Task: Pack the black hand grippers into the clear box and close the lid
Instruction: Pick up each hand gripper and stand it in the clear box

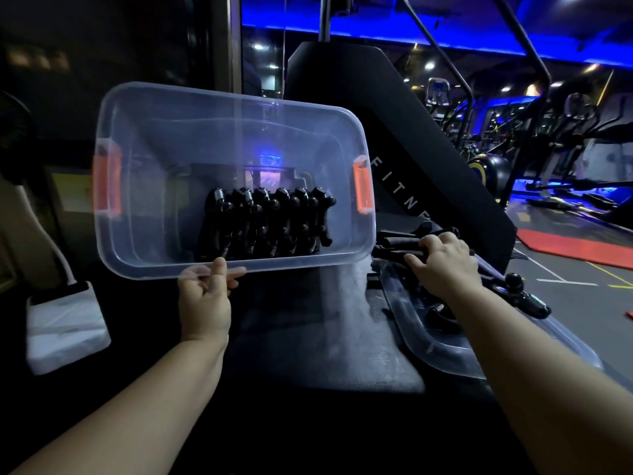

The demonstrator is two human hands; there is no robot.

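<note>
Left hand (205, 296) is pinching the tilted clear box (144, 214) rim, grippers (270, 224) inside; right hand (442, 265) fingers are clamping black handles (397, 242).

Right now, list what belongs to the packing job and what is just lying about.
Job: clear plastic box with orange latches, in the left hand; row of black spring hand grippers inside; more black grippers in the right hand; flat clear lid.
Lying about: red floor mat; white bag; exercise machines.
</note>
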